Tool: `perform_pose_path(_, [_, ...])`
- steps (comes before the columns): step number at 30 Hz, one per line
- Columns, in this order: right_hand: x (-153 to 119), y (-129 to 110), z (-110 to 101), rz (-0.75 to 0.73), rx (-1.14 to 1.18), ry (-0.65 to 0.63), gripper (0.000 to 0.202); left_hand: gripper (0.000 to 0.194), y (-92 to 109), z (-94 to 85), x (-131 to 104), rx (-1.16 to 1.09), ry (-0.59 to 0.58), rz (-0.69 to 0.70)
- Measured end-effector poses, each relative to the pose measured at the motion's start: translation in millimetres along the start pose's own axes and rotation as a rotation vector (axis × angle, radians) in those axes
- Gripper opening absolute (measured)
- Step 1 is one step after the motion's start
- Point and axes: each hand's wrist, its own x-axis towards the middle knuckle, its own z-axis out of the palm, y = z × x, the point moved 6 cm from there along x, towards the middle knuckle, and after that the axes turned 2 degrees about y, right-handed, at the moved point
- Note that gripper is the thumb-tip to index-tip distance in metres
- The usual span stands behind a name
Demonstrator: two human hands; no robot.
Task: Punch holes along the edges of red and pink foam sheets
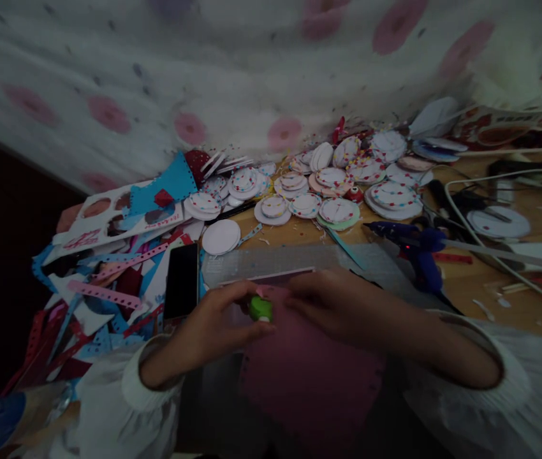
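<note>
My left hand (233, 319) is closed around a small green craft punch (261, 308) with a whitish lower part, thumb and fingers on either side of it. The punch sits at the upper left edge of a pink sheet (314, 382). Dark marks like small punched holes run along the sheet's lower left and right edges. My right hand (323, 303) pinches the sheet's upper part, just right of the punch. The sheet hangs towards me, over the near edge of a grey cutting mat (294, 257).
Stacked white discs with coloured beads (304, 205) line the back. A blue glue gun (419, 252) with a lit red light lies right, near a white cable (457, 210). Left are a black phone (182, 280), heaped punched scraps (108, 293) and a plastic bottle (7, 414).
</note>
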Motion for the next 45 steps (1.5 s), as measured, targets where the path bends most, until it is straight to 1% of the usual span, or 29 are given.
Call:
perform_pose_path(4, [0.0,-0.1,-1.4,-0.007,0.002,0.015,0.024,0.035,1.0,2.1,0.9,-0.031,-0.012,-0.027])
perform_pose_path(8, [-0.9,-2.7,-4.7,-0.038,0.019,0.033,0.021,0.031,-0.7,1.7,0.5,-0.056,-0.022,-0.040])
perform_pose_path(12, [-0.8,-2.6,-1.5,-0.025,0.067,-0.008,0.020,0.031,-2.9,3.1,-0.9,-0.072,-0.035,-0.048])
perform_pose_path(20, [0.2,0.1,3.2,0.026,0.061,-0.071,0.021,0.029,-1.6,5.0,-1.1,-0.112,-0.060,-0.017])
perform_pose_path(25, [0.4,0.2,2.6,0.010,0.066,-0.059,0.020,0.033,-4.9,4.6,-0.3,-0.127,-0.062,-0.044])
perform_pose_path(28, [0.6,0.9,3.4,0.017,0.056,-0.064,0.020,0.031,-3.8,4.8,0.7,-0.133,-0.071,-0.044])
perform_pose_path(31, [0.9,2.3,4.5,0.032,0.054,-0.070,0.021,0.029,-1.4,4.3,0.5,-0.100,-0.044,-0.019])
perform_pose_path(35, [1.3,3.8,5.2,0.030,0.060,-0.063,0.019,0.030,-0.8,4.3,-1.9,-0.021,0.051,0.052])
perform_pose_path(38, [1.9,3.6,5.6,0.024,0.058,-0.073,0.022,0.029,-1.0,6.2,-3.4,0.023,0.111,0.126])
perform_pose_path(42, [4.3,0.0,2.2,0.004,0.019,-0.033,0.032,0.028,-0.6,12.7,-3.4,0.086,0.083,0.170])
perform_pose_path(45, [6.4,-5.5,5.8,-0.083,-0.022,-0.029,0.042,0.030,1.9,17.0,-3.1,0.126,0.068,0.181])
